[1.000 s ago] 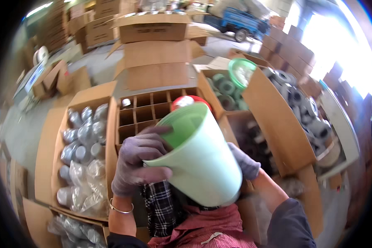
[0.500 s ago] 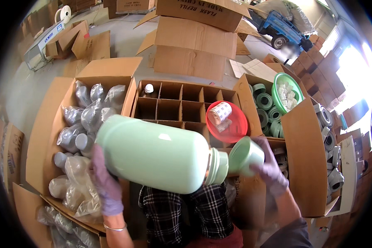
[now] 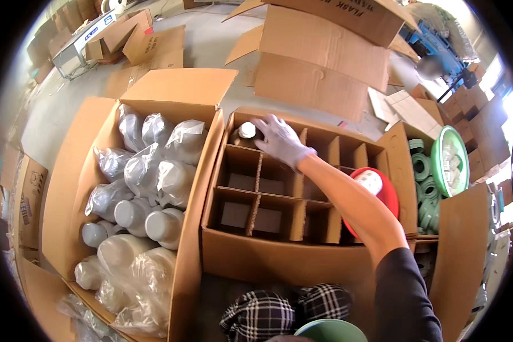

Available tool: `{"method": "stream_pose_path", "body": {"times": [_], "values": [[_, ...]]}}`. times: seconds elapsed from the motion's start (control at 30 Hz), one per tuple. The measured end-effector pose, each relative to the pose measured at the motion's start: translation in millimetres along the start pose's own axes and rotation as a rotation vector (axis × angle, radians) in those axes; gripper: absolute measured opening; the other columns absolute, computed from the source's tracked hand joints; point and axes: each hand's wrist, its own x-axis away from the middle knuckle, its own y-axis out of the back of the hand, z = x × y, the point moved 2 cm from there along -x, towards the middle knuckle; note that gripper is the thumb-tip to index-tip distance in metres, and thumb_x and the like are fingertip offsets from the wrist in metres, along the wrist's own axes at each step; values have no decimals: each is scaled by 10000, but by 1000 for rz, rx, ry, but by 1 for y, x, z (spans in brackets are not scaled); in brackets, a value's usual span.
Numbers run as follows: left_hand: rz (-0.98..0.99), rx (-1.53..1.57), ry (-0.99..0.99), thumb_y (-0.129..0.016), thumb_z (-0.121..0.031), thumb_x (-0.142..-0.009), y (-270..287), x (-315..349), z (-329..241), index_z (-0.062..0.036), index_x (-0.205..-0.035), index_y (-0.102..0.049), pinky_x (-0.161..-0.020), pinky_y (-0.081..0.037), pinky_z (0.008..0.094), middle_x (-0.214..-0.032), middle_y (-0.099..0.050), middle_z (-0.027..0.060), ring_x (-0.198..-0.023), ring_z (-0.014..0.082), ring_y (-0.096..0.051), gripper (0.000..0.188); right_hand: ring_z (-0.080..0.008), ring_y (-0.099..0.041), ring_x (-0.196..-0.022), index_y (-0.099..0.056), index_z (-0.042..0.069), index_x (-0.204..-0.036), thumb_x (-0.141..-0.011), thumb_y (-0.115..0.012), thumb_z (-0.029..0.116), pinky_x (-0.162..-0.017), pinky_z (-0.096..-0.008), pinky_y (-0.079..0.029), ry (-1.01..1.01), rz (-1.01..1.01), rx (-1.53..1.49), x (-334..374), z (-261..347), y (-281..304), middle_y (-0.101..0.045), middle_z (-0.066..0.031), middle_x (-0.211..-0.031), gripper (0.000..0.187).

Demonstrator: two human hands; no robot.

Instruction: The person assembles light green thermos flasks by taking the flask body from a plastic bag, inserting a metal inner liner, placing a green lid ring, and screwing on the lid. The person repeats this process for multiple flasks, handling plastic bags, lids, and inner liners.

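Note:
My right hand (image 3: 282,139), in a pale glove, reaches over the far-left cells of the divided cardboard box (image 3: 293,251). Its fingers are apart, close beside the white cap of a small bottle (image 3: 247,130) standing in the corner cell. Whether they touch the cap I cannot tell. At the lower edge, in front of my checked trouser legs, shows part of the light green flask (image 3: 330,330); most of it is out of view. A dark sliver beside it may be my left hand, but no fingers show. The green cup is not in sight.
An open carton of plastic-wrapped flasks or liners (image 3: 145,171) stands at left. On the divided box sits a red bowl (image 3: 389,196), partly behind my forearm. A green basin (image 3: 464,162) with small white pieces and a carton of green rings (image 3: 423,168) are at right.
My right hand has left the green cup and moved to the bottle in the far-left cell. The green flask has dropped from the middle to the lower edge. The view has shifted left.

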Motion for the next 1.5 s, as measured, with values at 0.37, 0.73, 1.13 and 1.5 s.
{"method": "stream_pose_path", "body": {"times": [0.37,0.73,1.13,1.5], "values": [[-942,414,433,-509,-456,-960,81,7,21,12,-1096,-682,-996,-462,458,-1018,-696,135,-958,295,-670,517,-458,-599,-1044,-521,66,-1244,-800,-705,211,-910,-517,-516,-130,163,3,-42,5,-30,-542,-262,-1175,503],[-531,1215,-129,-402,-630,-982,129,16,153,-165,-1508,-331,-1034,-481,544,-1458,-474,127,-1313,302,-501,706,-323,-572,-796,-541,44,-1037,-696,-808,158,-718,-410,-476,262,-296,-208,187,138,255,-543,-144,-928,447],[-878,361,278,-471,-458,-1012,56,-42,7,-39,-1395,-469,-1091,-371,346,-1345,-539,92,-1264,197,-490,567,-313,-493,-1116,-445,11,-1270,-763,-848,340,-974,-424,-416,87,-198,-618,390,189,254,-461,-197,-1212,727],[-792,-88,756,-777,-483,-754,-74,70,-125,2,-1461,-372,-1111,-380,369,-1413,-465,142,-1286,270,-498,949,-457,-442,-1262,-524,26,-1336,-816,-742,443,-1057,-592,-354,-46,-247,-806,586,289,188,-401,-271,-1379,702]]}}
